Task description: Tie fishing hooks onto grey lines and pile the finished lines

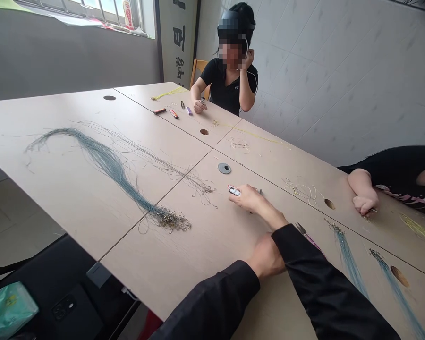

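Note:
My right hand [250,198] rests low over the table in the middle. Its fingers are closed on a small white lighter [234,191] with a reddish end. Just beyond its knuckles, the tip of a small dark item [260,191] shows. My left hand [267,255] is below and nearer to me, partly behind the right sleeve, which hides its fingers. To the left lies a large bundle of blue-green fishing line [109,170], with a heap of fish hooks [172,219] at its near end. Looser hooked lines [201,186] lie behind it.
Pink-handled scissors [306,233] and two smaller hooked bundles [347,255] lie right of my arms. A grey grommet [224,168] is set beyond my hand. One person [230,80] sits across, near several small lighters [174,114]; another person's hand [364,204] is at right.

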`<state>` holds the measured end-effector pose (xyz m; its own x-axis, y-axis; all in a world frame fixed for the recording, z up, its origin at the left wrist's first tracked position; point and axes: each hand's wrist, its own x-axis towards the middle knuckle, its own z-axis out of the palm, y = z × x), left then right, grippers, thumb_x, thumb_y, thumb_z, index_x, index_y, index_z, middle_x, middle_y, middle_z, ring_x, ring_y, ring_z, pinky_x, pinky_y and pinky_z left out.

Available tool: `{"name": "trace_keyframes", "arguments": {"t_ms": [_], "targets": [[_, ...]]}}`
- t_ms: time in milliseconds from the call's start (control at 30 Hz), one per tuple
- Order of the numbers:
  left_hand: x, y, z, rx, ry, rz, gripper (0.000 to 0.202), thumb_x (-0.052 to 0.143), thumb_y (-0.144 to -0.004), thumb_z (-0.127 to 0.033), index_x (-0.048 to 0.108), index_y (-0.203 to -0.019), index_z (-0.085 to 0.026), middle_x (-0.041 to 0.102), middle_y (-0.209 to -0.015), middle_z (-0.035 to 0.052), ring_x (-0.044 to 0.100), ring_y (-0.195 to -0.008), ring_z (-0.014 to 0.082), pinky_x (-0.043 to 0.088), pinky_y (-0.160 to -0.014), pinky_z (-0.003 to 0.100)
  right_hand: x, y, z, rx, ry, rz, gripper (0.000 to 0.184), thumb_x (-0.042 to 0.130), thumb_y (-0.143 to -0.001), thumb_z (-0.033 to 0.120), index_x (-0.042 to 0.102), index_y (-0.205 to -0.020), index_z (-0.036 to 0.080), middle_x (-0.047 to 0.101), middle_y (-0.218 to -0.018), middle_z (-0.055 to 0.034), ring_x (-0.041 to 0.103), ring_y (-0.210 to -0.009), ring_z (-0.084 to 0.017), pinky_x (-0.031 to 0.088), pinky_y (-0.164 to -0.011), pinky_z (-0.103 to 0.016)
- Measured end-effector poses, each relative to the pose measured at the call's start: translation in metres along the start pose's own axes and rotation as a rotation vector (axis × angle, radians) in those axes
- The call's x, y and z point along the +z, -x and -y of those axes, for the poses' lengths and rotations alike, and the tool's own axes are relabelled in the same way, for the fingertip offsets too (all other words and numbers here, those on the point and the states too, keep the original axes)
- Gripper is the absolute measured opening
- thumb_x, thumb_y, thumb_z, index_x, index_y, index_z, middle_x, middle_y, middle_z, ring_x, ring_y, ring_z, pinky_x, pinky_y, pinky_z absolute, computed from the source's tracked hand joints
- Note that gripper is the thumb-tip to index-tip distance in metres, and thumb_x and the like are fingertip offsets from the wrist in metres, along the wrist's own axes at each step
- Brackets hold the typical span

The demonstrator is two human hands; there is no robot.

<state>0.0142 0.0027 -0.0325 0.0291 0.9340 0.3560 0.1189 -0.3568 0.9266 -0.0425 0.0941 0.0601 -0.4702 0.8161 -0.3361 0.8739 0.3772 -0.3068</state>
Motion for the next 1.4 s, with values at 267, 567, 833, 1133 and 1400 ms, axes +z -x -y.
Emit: {"name": "trace_keyframes", "arguments": {"t_ms": [267,567,833,1133,1400], "targets": [[-0.009,-0.003,-0.027,-0.253,0.123,-0.067,0.009,0.054,-0.08,-0.017,0.063,-0.076,-0.017,0.049,-0.057,-0.004,0.042,-0.053,0.0089,0.031,-0.053,0.022,-0.03,0.062,-0.084,0.067,-0.494,-0.241,0.038,0.06,-0.077,0.044,0.032,-0.063,0.022,0.029,-0.054,0.0066,0.024,-0.049,-0.007,0.02,-0.045,-0.023],[-0.011,0.003,-0.03,-0.018,-0.118,-0.093,0.031,0.052,-0.086,-0.015,0.061,-0.116,-0.018,0.062,-0.091,0.0034,0.052,-0.068,0.0122,0.044,-0.066,0.025,0.042,0.151,-0.156,0.378,-1.18,-0.216,0.046,0.073,-0.07,0.056,0.043,-0.072,0.022,0.023,-0.057,0.0102,0.017,-0.046,-0.005,0.014,-0.04,-0.019],[-0.01,0.001,-0.029,0.06,-0.2,0.118,0.013,0.056,-0.09,-0.019,0.067,-0.095,-0.018,0.064,-0.091,0.0049,0.057,-0.075,0.0134,0.046,-0.069,0.025,0.061,0.164,-0.155,0.325,-1.45,-0.215,0.037,0.072,-0.069,0.046,0.045,-0.073,0.022,0.022,-0.054,0.0117,0.014,-0.041,-0.003,0.012,-0.037,-0.018],[-0.008,-0.003,-0.024,0.058,-0.222,0.153,0.011,0.055,-0.093,-0.021,0.065,-0.089,-0.018,0.062,-0.082,0.0021,0.054,-0.07,0.0116,0.043,-0.066,0.023,0.057,0.163,-0.161,0.278,-1.532,-0.208,0.031,0.066,-0.076,0.047,0.05,-0.076,0.02,0.021,-0.053,0.0119,0.013,-0.043,-0.003,0.01,-0.039,-0.018],[-0.008,-0.004,-0.03,-0.153,-0.085,0.107,0.021,0.057,-0.091,-0.033,0.063,-0.084,-0.015,0.058,-0.072,0.0003,0.045,-0.061,0.0101,0.036,-0.057,0.023,0.061,0.165,-0.161,0.157,-1.422,-0.38,0.036,0.067,-0.082,0.052,0.062,-0.093,0.019,0.031,-0.059,0.0086,0.021,-0.047,-0.006,0.019,-0.042,-0.02]]}}
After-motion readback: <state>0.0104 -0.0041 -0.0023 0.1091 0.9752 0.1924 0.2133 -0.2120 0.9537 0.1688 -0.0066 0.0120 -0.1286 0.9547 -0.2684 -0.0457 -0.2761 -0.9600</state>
